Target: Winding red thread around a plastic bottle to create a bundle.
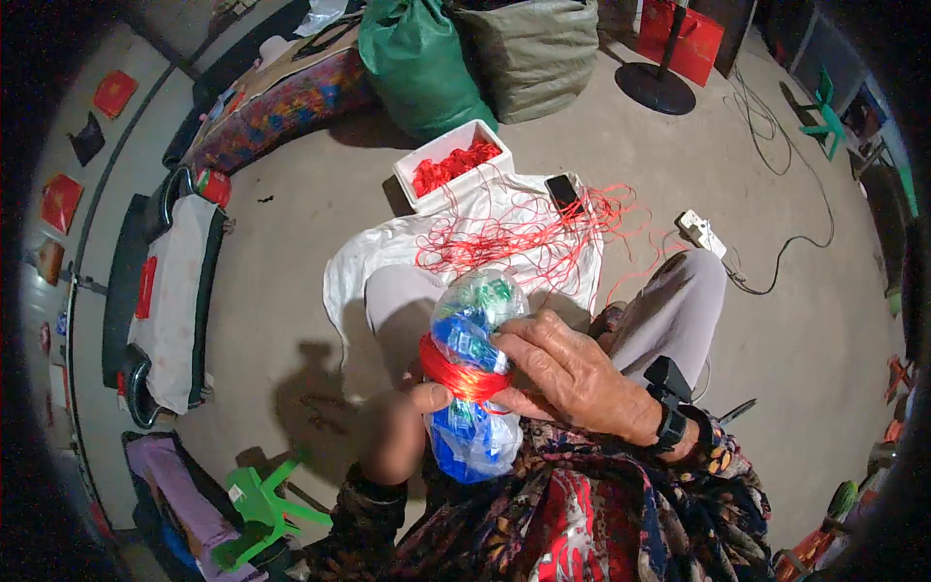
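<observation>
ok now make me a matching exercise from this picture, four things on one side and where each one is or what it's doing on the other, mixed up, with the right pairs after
Things
1. red string band
2. phone
3. power strip
4. white box

Places and states
A. on the floor, to the right of the white sheet
B. holding a heap of loose red string
C. wound around the middle of the plastic bundle
D. lying near the far edge of the white sheet

Pairs: 1-C, 2-D, 3-A, 4-B
</observation>
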